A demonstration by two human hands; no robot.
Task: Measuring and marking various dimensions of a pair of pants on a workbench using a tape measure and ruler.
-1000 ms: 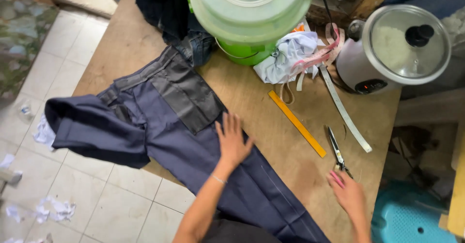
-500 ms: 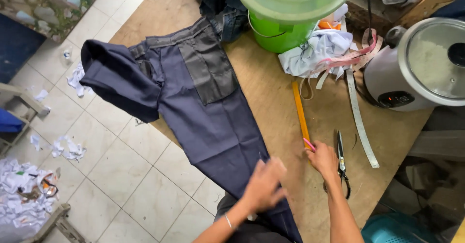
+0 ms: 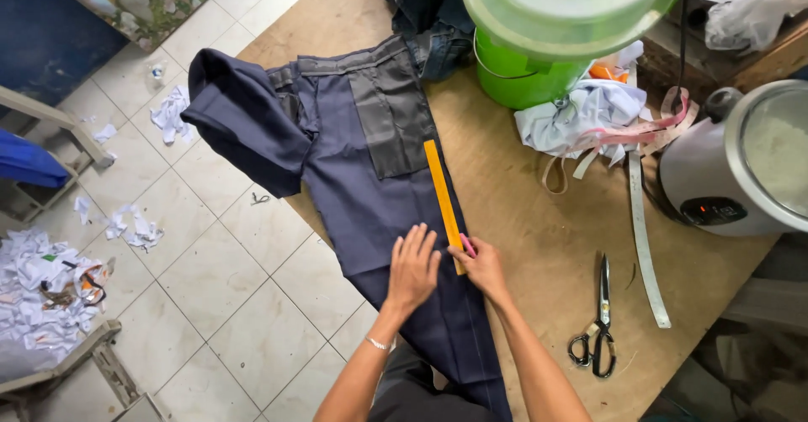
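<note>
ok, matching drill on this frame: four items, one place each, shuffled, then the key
Items:
1. yellow ruler
2. scissors
3. green bucket
4. left hand

Places:
A. bare wooden table, right of the trousers
B. flat on the dark blue trousers, beside the ruler's near end
C. along the trousers' right edge, right hand at its near end
D. far side of the table, lid on

Pairs: 1-C, 2-A, 3-D, 4-B

Dark control panel (image 3: 714, 212) on cooker front
</note>
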